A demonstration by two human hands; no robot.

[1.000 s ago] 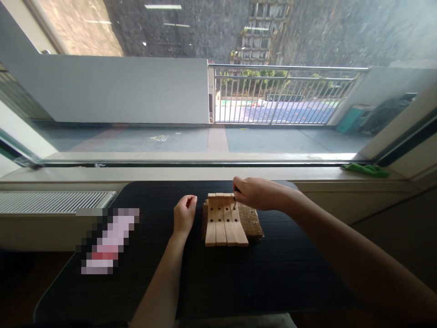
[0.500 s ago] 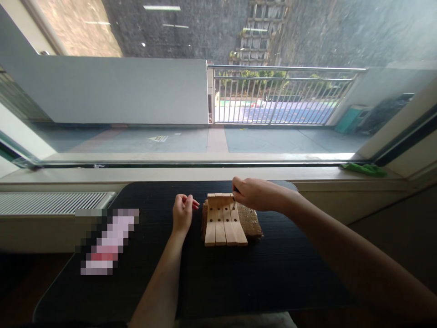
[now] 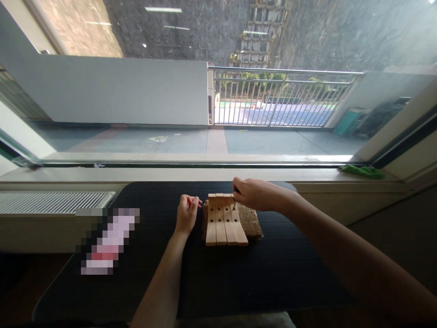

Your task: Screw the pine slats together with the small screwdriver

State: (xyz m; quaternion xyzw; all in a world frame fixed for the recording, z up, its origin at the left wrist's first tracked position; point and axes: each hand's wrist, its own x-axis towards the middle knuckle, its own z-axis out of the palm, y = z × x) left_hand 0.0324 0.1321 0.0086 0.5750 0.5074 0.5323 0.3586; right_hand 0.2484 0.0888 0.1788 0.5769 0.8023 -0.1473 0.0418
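Note:
A set of pale wooden slats with small holes lies side by side on a brown board on the black table. My right hand is closed around a small dark tool whose tip stands on the rightmost slat near its far end. My left hand rests on the table just left of the slats, its fingers curled loosely, with nothing visible in them.
A blurred pink and white object lies on the table's left part. A window sill runs behind the table, with a green cloth at its right end. A radiator grille sits to the left.
My left hand has shifted a little right, closer to the slats, its fingers moving slightly. My right hand has stayed on the tool at the rightmost slat.

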